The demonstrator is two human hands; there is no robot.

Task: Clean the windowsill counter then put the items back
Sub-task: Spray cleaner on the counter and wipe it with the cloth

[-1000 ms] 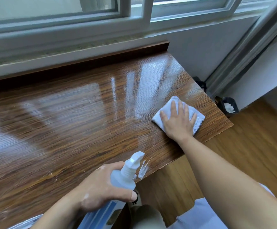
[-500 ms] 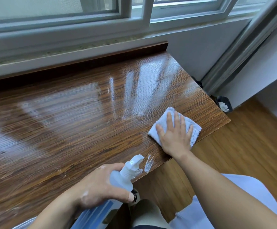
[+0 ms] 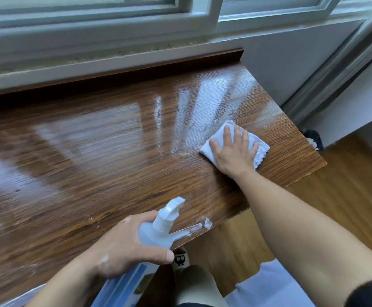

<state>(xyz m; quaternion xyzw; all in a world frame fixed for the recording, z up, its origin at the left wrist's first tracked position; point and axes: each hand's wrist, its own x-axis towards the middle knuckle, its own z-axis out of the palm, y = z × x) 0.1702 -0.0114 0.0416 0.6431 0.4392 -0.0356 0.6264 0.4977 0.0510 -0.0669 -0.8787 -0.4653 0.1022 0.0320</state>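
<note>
The glossy brown wooden counter (image 3: 92, 151) runs under the window, with wet streaks near its right end. My right hand (image 3: 233, 154) presses flat, fingers spread, on a folded white cloth (image 3: 259, 147) near the counter's right front corner. My left hand (image 3: 123, 247) grips a translucent spray bottle (image 3: 158, 231) with a white trigger head, held at the counter's front edge, nozzle pointing up and right. A white smear (image 3: 189, 230) lies on the front edge beside the bottle.
A white window frame (image 3: 180, 25) and pale sill sit behind the counter's raised back lip. A small dark bin (image 3: 313, 139) stands on the wooden floor (image 3: 347, 196) past the right end. My slipper (image 3: 180, 259) shows below the counter edge.
My right hand slid the cloth toward the front edge, then back away from it and to the right. The left hand keeps its hold on the bottle.
</note>
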